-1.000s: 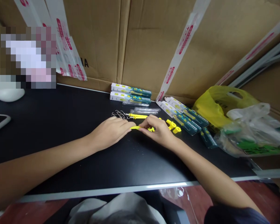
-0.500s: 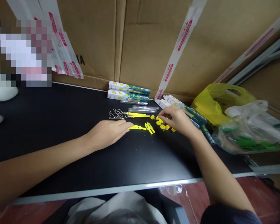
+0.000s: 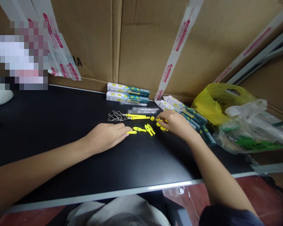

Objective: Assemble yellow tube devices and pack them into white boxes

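Held a yellow strip point(image 3: 132, 132) in the left hand point(image 3: 108, 135), with the grip clamped on one end and the free end pointing right, low over the surface point(image 3: 141, 169) or touching it, hard to say which from this view. Had the right hand point(image 3: 173, 124) bent down over a cluster of yellow caps point(image 3: 162, 128), with fingertips among them and partly hiding them. Could not tell that grip as apart, together or clamped on a cap. Saw one lone cap point(image 3: 152, 118) just left of the right fingertips. Had, between the hands, a flat piece point(image 3: 139, 129) just beyond the strip and some forked pieces point(image 3: 151, 129) nearer the caps. Saw farther back two yellow rods point(image 3: 139, 117) side by side, with wire hooks point(image 3: 115, 116) at their left ends. Found clear tubes point(image 3: 142, 111) behind the rods, then two boxes point(image 3: 118, 96) near the cardboard point(image 3: 143, 56). Saw slanted boxes point(image 3: 193, 114) behind the right hand, with a yellow bag point(image 3: 207, 108) and a clear bag point(image 3: 252, 122) farther right
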`<state>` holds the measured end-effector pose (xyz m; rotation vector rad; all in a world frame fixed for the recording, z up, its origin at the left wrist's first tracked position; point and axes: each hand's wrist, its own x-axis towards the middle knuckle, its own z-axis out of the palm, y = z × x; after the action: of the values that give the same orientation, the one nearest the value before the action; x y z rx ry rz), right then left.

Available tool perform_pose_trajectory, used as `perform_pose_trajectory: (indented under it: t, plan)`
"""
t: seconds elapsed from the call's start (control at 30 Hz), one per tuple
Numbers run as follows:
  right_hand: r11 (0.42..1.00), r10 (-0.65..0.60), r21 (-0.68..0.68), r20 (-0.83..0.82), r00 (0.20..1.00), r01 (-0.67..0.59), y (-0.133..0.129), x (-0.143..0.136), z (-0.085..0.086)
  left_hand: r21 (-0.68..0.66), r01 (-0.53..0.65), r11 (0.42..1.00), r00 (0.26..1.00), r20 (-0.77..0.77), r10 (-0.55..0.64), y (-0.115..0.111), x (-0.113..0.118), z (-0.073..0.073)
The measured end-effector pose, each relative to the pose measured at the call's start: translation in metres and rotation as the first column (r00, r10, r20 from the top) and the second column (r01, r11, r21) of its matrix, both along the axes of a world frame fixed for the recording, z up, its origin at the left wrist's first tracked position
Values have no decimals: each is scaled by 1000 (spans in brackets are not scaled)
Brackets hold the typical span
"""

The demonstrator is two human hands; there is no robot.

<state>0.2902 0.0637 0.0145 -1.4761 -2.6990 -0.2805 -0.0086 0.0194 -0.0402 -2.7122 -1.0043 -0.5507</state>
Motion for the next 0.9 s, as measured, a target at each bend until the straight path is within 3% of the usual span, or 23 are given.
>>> perform_pose_trajectory:
  t: [0.17,0.37,0.57,0.73,0.9]
  plan:
    - [1000,18,0,-83,996,-18,0,-3,-3,5,-2,1000,1000,-6,2,0,0,0]
    - [981,155,-72,-262,952,-180,-14,-23,-7,-23,9,1000,1000,-17,-10,0,1,0]
    - [977,189,-64,-198,962,-205,-22,-33,-8,-58,-4,998,998,-69,0,0,0,2]
    - [987,159,38,-140,977,-156,-18,-28,-5,-85,-2,996,997,-77,-4,0,1,2]
    - [992,111,77,-122,986,-102,-13,-24,-6,-3,-79,997,993,-89,79,2,0,2]
